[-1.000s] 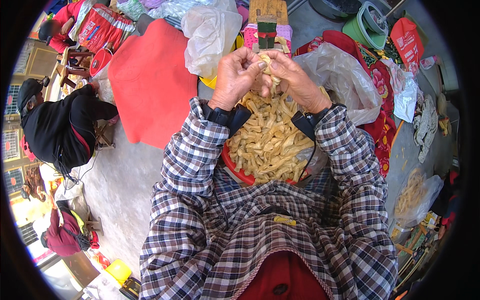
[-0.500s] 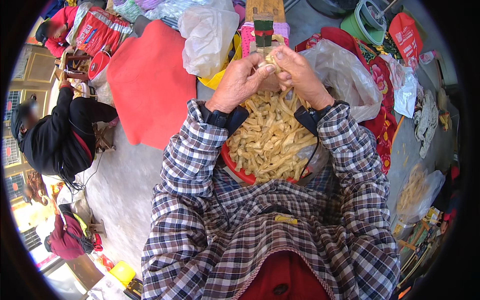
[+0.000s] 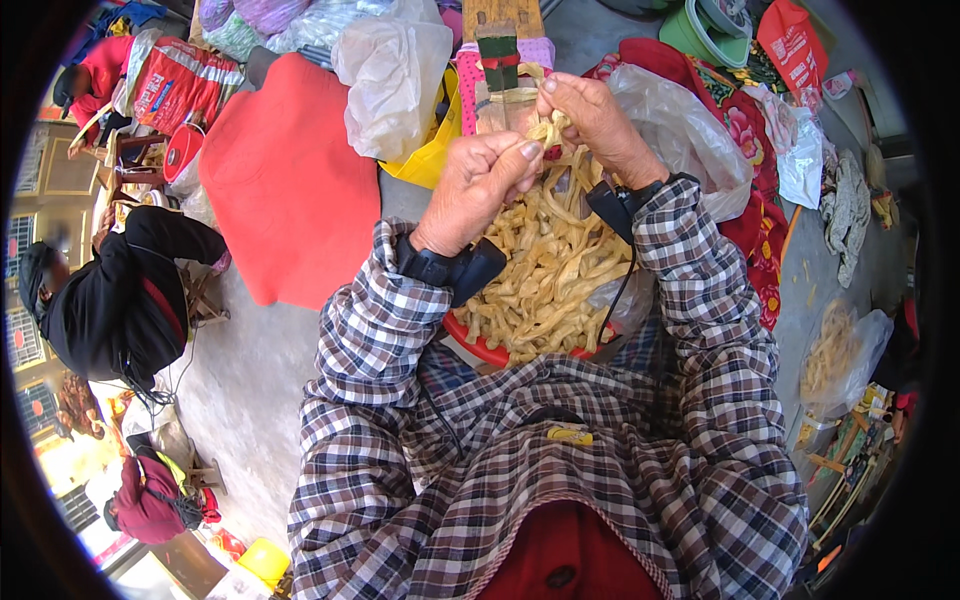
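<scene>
Between my hands a soft pale-yellow strip (image 3: pixel 549 131) is stretched, with a bunched or knotted part in its middle. My left hand (image 3: pixel 478 188) pinches its lower end between thumb and fingers. The thumb and forefinger of my right hand (image 3: pixel 598 122) grip it a little farther up and to the right. Beneath both hands lies a heap of similar yellowish strips (image 3: pixel 540 280), many of them knotted. They fill a red basin (image 3: pixel 484 348) at my lap. Just beyond my hands a wooden bench (image 3: pixel 500 18) carries a dark green upright piece (image 3: pixel 498 62).
A clear plastic bag (image 3: pixel 690 135) lies right of my hands on a red flowered cloth (image 3: pixel 768 225). A white bag (image 3: pixel 390 85) and a yellow bag (image 3: pixel 425 155) stand left, beside a red sheet (image 3: pixel 290 180). Several people sit farther left, one in black (image 3: pixel 110 295).
My hands have drawn apart, the left down and leftward, the right slightly up. The strip, earlier bunched between my fingers, now shows stretched between them. The view has shifted a little.
</scene>
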A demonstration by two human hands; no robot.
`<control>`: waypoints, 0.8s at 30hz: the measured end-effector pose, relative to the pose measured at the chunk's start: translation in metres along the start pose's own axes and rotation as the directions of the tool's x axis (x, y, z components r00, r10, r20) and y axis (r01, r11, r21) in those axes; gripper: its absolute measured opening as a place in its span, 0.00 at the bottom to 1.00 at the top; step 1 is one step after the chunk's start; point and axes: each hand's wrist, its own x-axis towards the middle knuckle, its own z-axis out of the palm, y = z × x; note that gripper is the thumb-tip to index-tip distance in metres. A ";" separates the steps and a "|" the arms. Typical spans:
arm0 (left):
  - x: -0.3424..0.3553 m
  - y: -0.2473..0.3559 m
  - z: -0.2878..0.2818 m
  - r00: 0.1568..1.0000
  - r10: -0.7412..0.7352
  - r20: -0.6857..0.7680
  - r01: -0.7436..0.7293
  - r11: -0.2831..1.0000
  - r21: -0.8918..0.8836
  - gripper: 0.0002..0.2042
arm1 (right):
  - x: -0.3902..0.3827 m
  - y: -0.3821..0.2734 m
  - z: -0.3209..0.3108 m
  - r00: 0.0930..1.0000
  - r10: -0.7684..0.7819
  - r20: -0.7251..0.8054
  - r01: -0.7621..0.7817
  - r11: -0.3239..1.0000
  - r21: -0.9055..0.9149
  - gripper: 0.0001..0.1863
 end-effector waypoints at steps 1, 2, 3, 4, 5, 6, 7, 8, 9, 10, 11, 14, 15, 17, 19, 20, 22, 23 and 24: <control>0.000 0.001 -0.005 0.998 -0.056 -0.007 0.056 0.997 0.051 0.17 | -0.001 0.000 -0.001 0.999 0.043 0.007 -0.043 0.999 0.014 0.17; 0.000 0.002 -0.011 0.995 -0.097 -0.009 0.098 0.991 0.096 0.16 | -0.002 0.000 -0.001 0.996 0.084 0.017 -0.084 0.996 0.029 0.17; 0.004 0.001 -0.016 0.991 -0.136 -0.014 0.136 0.981 0.139 0.15 | -0.002 -0.001 -0.002 0.994 0.099 0.055 -0.102 0.993 0.054 0.17; 0.007 -0.003 -0.020 0.995 -0.080 -0.066 0.090 0.983 0.161 0.13 | -0.003 0.000 -0.001 0.990 0.131 0.053 -0.134 0.989 0.061 0.17; 0.010 -0.007 -0.022 0.993 -0.024 -0.118 0.046 0.982 0.185 0.12 | -0.003 -0.001 -0.001 0.987 0.138 0.076 -0.145 0.986 0.081 0.17; 0.013 -0.011 -0.026 0.979 -0.041 -0.201 0.085 0.974 0.212 0.10 | -0.004 -0.001 0.000 0.983 0.165 0.084 -0.173 0.980 0.100 0.17; 0.014 -0.016 -0.025 0.972 0.067 -0.223 -0.028 0.985 0.173 0.07 | -0.004 -0.001 0.001 0.985 0.126 0.116 -0.130 0.991 0.033 0.17; 0.014 -0.020 -0.026 0.967 0.187 -0.175 -0.137 0.955 0.264 0.07 | -0.003 -0.002 0.002 0.985 0.112 0.132 -0.109 0.994 -0.030 0.16; 0.014 -0.023 -0.028 0.964 0.226 -0.142 -0.163 0.920 0.357 0.09 | -0.003 -0.002 0.004 0.984 0.133 0.119 -0.121 0.987 -0.104 0.16; 0.014 -0.025 -0.028 0.960 0.260 -0.107 -0.188 0.876 0.444 0.10 | -0.003 -0.002 0.005 0.979 0.100 0.177 -0.096 0.995 -0.029 0.15; 0.014 -0.027 -0.029 0.974 0.200 -0.105 -0.138 0.895 0.424 0.10 | -0.004 -0.002 0.008 0.973 0.098 0.209 -0.107 0.994 0.033 0.14; 0.013 -0.027 -0.026 0.986 0.104 -0.128 -0.046 0.919 0.392 0.08 | -0.007 -0.002 0.012 0.953 0.103 0.283 -0.145 0.980 0.132 0.11; 0.012 -0.026 -0.025 0.986 0.130 -0.103 -0.096 0.955 0.281 0.08 | -0.007 -0.002 0.013 0.948 0.096 0.305 -0.147 0.978 0.150 0.11; 0.012 -0.022 -0.022 0.992 0.108 -0.066 -0.105 0.993 0.058 0.09 | -0.009 -0.003 0.012 0.940 0.073 0.333 -0.139 0.974 0.178 0.10; 0.008 -0.013 -0.029 0.998 0.051 -0.036 -0.049 0.997 0.062 0.08 | -0.011 -0.006 0.010 0.938 0.037 0.345 -0.110 0.974 0.196 0.10; 0.006 -0.008 -0.032 1.000 0.005 -0.012 -0.004 0.998 0.066 0.08 | -0.012 -0.007 0.008 0.942 0.029 0.334 -0.096 0.978 0.188 0.10; 0.005 -0.004 -0.032 1.000 0.008 -0.016 -0.007 0.999 0.042 0.08 | -0.013 -0.009 0.004 0.950 0.010 0.312 -0.065 0.983 0.169 0.11; 0.003 -0.003 -0.033 1.000 0.004 -0.013 -0.004 1.000 0.025 0.08 | -0.014 -0.010 0.002 0.948 0.016 0.319 -0.068 0.986 0.155 0.11; 0.003 -0.002 -0.033 1.000 0.013 0.003 -0.013 1.000 0.004 0.07 | -0.015 -0.011 -0.001 0.945 0.021 0.325 -0.070 0.988 0.140 0.11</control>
